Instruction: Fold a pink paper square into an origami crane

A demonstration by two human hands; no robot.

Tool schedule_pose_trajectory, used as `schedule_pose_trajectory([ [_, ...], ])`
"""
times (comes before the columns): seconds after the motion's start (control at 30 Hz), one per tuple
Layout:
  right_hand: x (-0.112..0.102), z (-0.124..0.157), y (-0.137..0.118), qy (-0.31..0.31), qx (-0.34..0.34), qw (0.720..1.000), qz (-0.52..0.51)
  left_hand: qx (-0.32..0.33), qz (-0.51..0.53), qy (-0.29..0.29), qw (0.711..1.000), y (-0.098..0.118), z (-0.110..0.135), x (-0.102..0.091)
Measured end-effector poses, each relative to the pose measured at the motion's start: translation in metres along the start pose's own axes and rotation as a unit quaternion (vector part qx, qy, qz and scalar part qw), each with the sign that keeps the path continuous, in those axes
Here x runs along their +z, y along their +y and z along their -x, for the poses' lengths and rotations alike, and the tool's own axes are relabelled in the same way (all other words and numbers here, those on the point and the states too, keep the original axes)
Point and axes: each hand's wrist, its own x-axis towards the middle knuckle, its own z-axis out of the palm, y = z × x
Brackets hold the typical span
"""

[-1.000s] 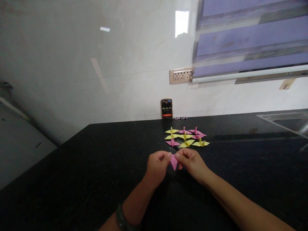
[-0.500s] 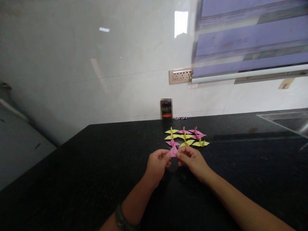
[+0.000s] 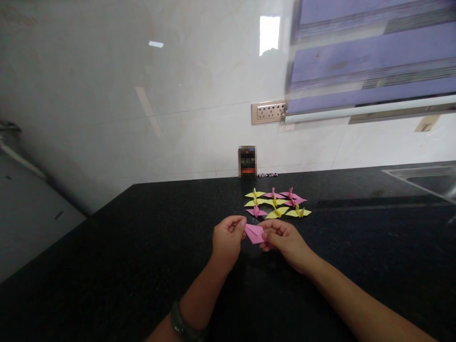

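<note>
- Clock directions are taken from the pink folded paper [image 3: 254, 233], twelve being the far wall [image 3: 199, 95].
- Location of paper: between the two hands, nearer the person than the rows of cranes. Whether it touches the surface below cannot be told.
- Left hand [image 3: 227, 237]: at nine o'clock, back of hand up, forearm running out toward eight. Thumb and forefinger close together on the paper's near-ten corner; the other fingers are largely hidden.
- Right hand [image 3: 287, 240]: at three o'clock, forearm running out toward four. Thumb rests on the paper's right-hand edge, fingers curled, the grip narrow and holding the same sheet.
- Bangle [image 3: 180, 325]: dark, smooth, glossy ring on the left forearm, between seven and eight.
- Paper: matte, flat, many-sided, with a crisp diagonal fold across its face.
- Folded cranes [image 3: 275, 202]: nine, at one o'clock, in three rows of three; five yellow, four pink, wings pointed and spread.
- Countertop [image 3: 142, 247]: black, finely speckled, dully reflective.
- Phone-shaped object [image 3: 247, 162]: at twelve, upright near the wall, face pixelated.
- Wall: pale, glossy, reflecting bright patches.
- Sink [image 3: 409, 182]: metal rim, between two and three.
</note>
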Motion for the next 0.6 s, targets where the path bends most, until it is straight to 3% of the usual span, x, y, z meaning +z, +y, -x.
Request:
schedule_pose_trajectory([
  [0.1,0.0044,0.0015,0.0014,-0.003,0.021,0.999,-0.032,-0.023,0.045,-0.010,0.999,-0.0012,-0.0009,0.0002],
  [0.33,0.0062,-0.0007,0.0086,0.048,0.030,0.996,-0.076,-0.047,0.070,-0.125,0.989,-0.0044,0.0044,-0.0013],
  [0.47,0.0070,0.0004,0.0074,0.039,-0.038,0.999,0.001,-0.047,0.062,-0.128,0.989,-0.0045,0.0043,-0.0015],
  [0.6,0.0068,0.0003,0.0050,0.071,-0.103,0.989,0.080,-0.034,0.048,-0.120,0.991,-0.0011,0.0048,-0.0007],
])
